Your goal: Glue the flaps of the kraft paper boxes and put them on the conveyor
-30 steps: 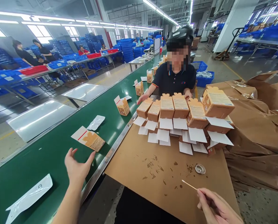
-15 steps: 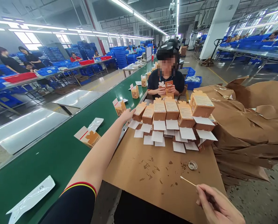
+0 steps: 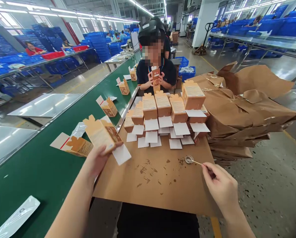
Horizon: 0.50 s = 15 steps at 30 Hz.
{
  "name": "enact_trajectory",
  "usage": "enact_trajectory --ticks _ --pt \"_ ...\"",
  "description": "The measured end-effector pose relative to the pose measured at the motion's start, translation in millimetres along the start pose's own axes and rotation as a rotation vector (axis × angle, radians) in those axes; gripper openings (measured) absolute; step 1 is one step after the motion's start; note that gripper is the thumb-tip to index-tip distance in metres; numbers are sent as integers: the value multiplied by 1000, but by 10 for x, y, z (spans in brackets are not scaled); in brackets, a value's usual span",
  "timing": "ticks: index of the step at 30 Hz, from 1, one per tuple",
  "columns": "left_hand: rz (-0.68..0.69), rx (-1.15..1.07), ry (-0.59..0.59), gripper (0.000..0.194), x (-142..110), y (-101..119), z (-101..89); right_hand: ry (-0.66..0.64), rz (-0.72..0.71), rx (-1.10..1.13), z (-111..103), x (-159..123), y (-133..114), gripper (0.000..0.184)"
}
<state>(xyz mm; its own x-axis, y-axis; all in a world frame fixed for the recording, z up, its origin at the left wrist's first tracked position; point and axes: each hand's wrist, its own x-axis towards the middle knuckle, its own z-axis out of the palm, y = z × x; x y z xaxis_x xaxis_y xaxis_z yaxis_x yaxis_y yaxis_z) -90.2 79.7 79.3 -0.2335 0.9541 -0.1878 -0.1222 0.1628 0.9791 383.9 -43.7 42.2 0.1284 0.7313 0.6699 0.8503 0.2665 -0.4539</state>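
My left hand (image 3: 96, 161) is closed on a small orange carton (image 3: 102, 133) with an open white flap, held above the edge between the green conveyor belt (image 3: 38, 172) and the brown cardboard sheet (image 3: 160, 185). My right hand (image 3: 219, 185) pinches a thin wooden stick (image 3: 197, 162) whose tip rests in a small round metal dish (image 3: 189, 160) on the cardboard. A stack of orange cartons (image 3: 163, 109) with white flaps hanging open stands at the far end of the sheet.
A flat carton (image 3: 72, 145) and clear plastic bags (image 3: 15, 219) lie on the belt, with erected cartons (image 3: 109, 107) farther along. A co-worker (image 3: 154, 71) opposite holds a carton. Crumpled brown paper sheets (image 3: 244, 109) pile up on the right. Blue crates line the background.
My left hand reached out to the carton stack, took one carton and drew it back toward me. My right hand moved the stick's tip forward into the metal dish.
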Motion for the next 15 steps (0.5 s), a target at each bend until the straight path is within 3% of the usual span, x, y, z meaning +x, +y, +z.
enact_trajectory --ticks 3,6,11,13,15 --pt "-117 -106 -78 92 -581 -463 39 -72 -25 -26 124 26 95 36" --pt "-196 -92 -136 87 -892 -776 170 -123 -40 -36 181 45 168 38" --pt "-207 11 -166 87 -863 -874 399 -53 -23 3 152 45 84 34" --pt "-177 27 -154 88 -811 -842 464 -21 30 94 172 -23 -94 26" --pt "-160 48 -163 88 -793 -810 513 -71 76 250 260 -137 -353 18"
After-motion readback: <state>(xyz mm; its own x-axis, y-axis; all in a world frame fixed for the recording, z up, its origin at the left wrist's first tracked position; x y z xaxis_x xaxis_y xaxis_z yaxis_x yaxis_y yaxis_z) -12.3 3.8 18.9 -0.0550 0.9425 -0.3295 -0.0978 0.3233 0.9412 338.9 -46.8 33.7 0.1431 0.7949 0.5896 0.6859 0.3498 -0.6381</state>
